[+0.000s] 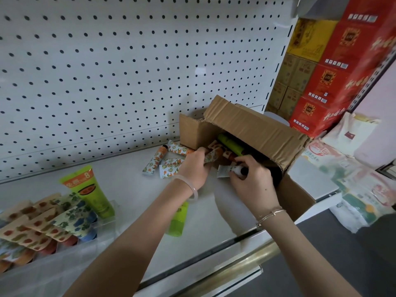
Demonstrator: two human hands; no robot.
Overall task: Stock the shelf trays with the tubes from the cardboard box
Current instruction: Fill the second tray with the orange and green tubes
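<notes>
An open cardboard box lies on its side at the right end of the white shelf, with green and patterned tubes inside. At the box mouth my left hand grips an orange-patterned tube. Just right of it, my right hand holds a white tube with a dark cap. Three orange-print tubes lie loose on the shelf left of the box. At the lower left, clear shelf trays hold several patterned tubes and an upright green tube. Another green tube lies under my left forearm.
A white pegboard backs the shelf. Red and yellow cartons are stacked beyond the shelf's right end, with packaged goods below them. A brass rail runs below the shelf's front edge.
</notes>
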